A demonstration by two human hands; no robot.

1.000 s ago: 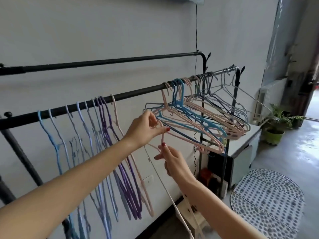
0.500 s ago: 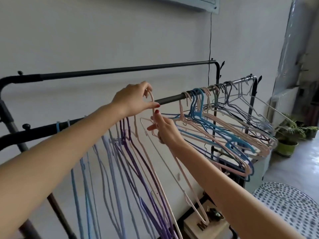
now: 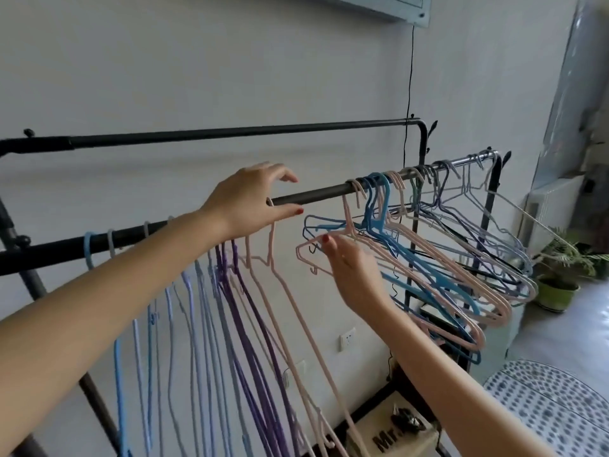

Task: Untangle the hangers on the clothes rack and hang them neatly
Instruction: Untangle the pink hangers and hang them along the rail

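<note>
- A tangled bunch of pink, blue and grey hangers (image 3: 438,258) was seen hooked on the right part of the front rail (image 3: 313,196) of the black clothes rack (image 3: 230,133), their frames splayed out to the right and overlapping one another.
- A row of sorted hangers (image 3: 211,311), blue, lilac, purple and pink, was hung straight down along the left part of the same rail.
- The outermost pink hanger (image 3: 306,255) of the tangle was touched at its near corner by the right hand (image 3: 352,268); the fingers were held loosely curved, and whether the wire was pinched could not be told.
- The left hand (image 3: 250,202) was held at the rail above the rightmost sorted pink hanger (image 3: 271,245), fingers spread and relaxed, with nothing gripped.
- Behind the rack, a pale wall (image 3: 197,61) was seen, with a thin black cable (image 3: 409,77) running down it.
- A potted plant (image 3: 560,278) and a dotted mat (image 3: 553,407) were seen on the floor at the right.
</note>
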